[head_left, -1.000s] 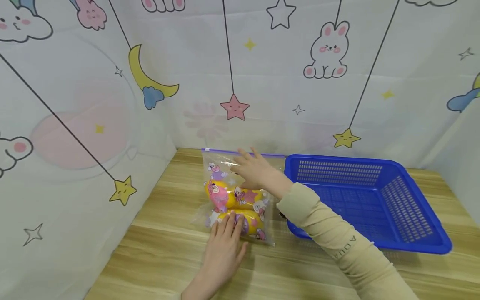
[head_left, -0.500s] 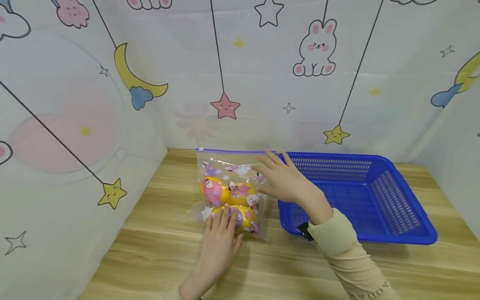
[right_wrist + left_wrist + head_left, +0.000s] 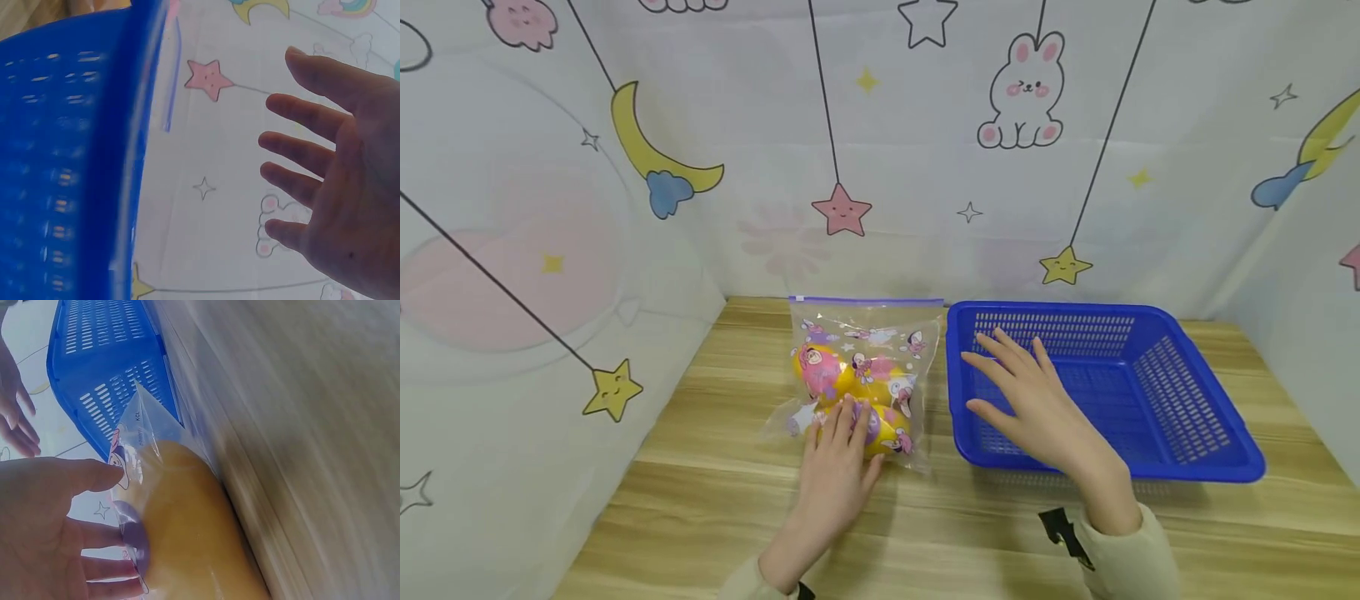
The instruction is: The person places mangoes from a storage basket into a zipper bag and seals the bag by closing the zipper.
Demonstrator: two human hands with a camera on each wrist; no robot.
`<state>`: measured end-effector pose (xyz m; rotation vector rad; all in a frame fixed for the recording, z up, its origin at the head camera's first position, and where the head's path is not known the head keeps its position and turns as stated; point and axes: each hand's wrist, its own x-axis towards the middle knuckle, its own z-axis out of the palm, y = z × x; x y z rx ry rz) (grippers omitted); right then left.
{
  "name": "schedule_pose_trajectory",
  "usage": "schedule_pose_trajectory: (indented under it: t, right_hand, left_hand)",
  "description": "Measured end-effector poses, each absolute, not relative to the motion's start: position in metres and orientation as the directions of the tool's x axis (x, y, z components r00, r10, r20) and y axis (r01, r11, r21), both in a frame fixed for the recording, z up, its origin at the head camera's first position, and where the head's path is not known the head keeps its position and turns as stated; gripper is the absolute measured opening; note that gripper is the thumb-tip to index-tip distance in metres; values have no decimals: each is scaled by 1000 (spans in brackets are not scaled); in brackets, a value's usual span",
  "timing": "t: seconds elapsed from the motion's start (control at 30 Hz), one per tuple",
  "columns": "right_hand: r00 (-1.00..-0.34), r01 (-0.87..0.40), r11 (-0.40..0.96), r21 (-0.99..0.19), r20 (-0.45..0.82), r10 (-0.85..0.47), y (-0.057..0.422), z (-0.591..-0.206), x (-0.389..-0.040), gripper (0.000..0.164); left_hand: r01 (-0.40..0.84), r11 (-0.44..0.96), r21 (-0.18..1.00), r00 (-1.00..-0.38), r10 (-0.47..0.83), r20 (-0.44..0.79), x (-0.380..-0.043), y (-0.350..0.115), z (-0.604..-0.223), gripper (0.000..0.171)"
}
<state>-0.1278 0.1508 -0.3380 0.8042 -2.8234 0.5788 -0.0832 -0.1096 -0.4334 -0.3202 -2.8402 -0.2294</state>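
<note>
A clear zip bag (image 3: 887, 337) printed with pink and purple cartoon figures lies on the wooden table, its purple slider edge toward the back wall. Inside are rounded yellow objects (image 3: 187, 525), their kind blurred by the print and plastic. My left hand (image 3: 837, 467) rests on the near part of the bag, fingers fairly straight over the front yellow shape. In the left wrist view the thumb and fingertips touch the plastic. My right hand (image 3: 1037, 400) is over the left part of the blue basket (image 3: 958, 400), fingers spread, holding nothing.
The blue perforated basket stands just right of the bag, with nothing visible in it. A white cloth wall (image 3: 910, 167) with cartoon prints closes off the back and sides. Wooden tabletop (image 3: 685, 500) extends in front of and left of the bag.
My right hand has moved from above the bag rightward to over the basket, its fingers spreading. My left hand has stayed on the bag. The head view has shifted slightly right.
</note>
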Motion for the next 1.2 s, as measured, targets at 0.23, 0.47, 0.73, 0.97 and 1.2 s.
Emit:
schedule_pose_trajectory:
  t: [0.23, 0.47, 0.73, 0.97, 1.2]
  right_hand:
    - [-842, -524, 773, -357, 352, -408, 172, -354, -113, 50]
    - [-839, -510, 764, -395, 426, -340, 190, -365, -100, 47]
    - [-842, -505, 737, -449, 445, -305, 198, -374, -95, 46]
    - [-844, -504, 723, -473, 447, -296, 200, -378, -91, 46]
    - [-844, -502, 725, -471, 448, -294, 202, -383, -91, 45]
  left_hand:
    - [251, 959, 132, -924, 196, 328, -91, -111, -435, 64]
    - [258, 952, 167, -895, 171, 411, -103, -113, -433, 51]
    - [284, 943, 171, -883, 188, 430, -115, -116, -428, 39]
    - [302, 921, 248, -886, 175, 429, -123, -116, -428, 35]
    - [249, 913, 323, -934, 139, 328, -128, -118, -425, 49]
